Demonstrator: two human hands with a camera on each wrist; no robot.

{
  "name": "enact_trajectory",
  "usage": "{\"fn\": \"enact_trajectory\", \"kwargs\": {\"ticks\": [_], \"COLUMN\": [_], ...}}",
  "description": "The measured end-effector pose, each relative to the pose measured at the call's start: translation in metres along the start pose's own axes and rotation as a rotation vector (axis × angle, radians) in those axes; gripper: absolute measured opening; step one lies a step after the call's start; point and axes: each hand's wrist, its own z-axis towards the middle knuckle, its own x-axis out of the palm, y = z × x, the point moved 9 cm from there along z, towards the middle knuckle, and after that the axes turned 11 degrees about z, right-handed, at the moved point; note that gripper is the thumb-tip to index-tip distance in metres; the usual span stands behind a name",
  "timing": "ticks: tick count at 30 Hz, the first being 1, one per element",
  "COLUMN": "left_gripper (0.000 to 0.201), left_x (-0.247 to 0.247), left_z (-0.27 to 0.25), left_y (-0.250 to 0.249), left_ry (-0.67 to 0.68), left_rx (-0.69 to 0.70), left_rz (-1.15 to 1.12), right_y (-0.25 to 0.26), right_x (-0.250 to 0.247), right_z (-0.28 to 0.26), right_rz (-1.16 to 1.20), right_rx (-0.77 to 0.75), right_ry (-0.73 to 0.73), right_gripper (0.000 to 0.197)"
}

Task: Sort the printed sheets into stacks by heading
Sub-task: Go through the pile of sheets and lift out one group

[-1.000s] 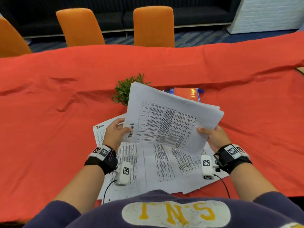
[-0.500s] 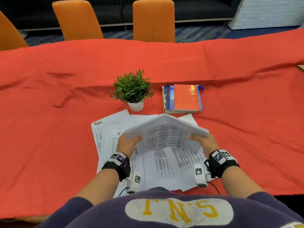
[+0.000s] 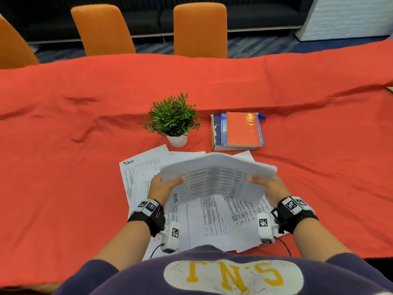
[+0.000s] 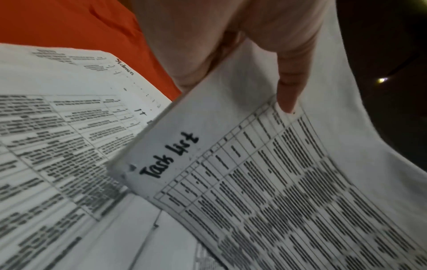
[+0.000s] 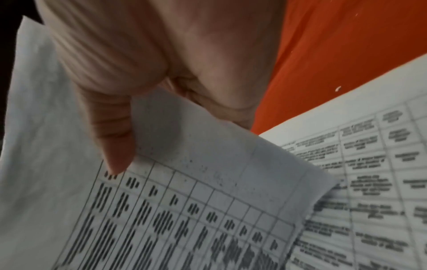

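A thick bundle of printed sheets [image 3: 217, 177] is held above the table, bowed upward in the middle. Its near sheet carries the handwritten heading "Task list" [image 4: 169, 157]. My left hand [image 3: 163, 185] grips the bundle's left edge, thumb on the printed face [image 4: 289, 95]. My right hand [image 3: 269, 187] grips the right edge the same way [image 5: 110, 138]. Below lie loose printed sheets [image 3: 214, 220] spread on the red tablecloth; the leftmost one is headed "Admin" [image 3: 129, 162].
A small potted plant [image 3: 173, 121] and a stack of books [image 3: 239, 130] sit just beyond the papers. The red cloth [image 3: 63, 167] covers the whole table. Orange chairs [image 3: 200, 28] line the far side.
The bundle was raised upright toward the camera a second ago; both hands have since lowered and tilted it flatter over the spread sheets, uncovering the plant and books. Little has shifted in the last half second.
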Motion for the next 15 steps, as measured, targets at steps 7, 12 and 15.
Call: {"fn": "enact_trajectory", "kwargs": {"ticks": [7,12,15], "left_gripper": [0.044,0.041,0.036], "left_x": [0.012,0.018,0.016], "left_z": [-0.006,-0.005,-0.006], "left_y": [0.006,0.007,0.003], "left_ry": [0.039,0.010,-0.012], "left_rx": [0.009,-0.003,-0.011], "left_rz": [0.004,-0.006,0.031], "right_y": [-0.017,-0.023,-0.026], "right_x": [-0.001,-0.006,-0.008], "right_z": [-0.005,0.000,0.001], "right_rz": [-0.006,0.006,-0.049], "right_rx": [0.077,0.075,0.090], "right_ry": [-0.021,-0.093,-0.100], "right_gripper": [0.047,0.051,0.052]}}
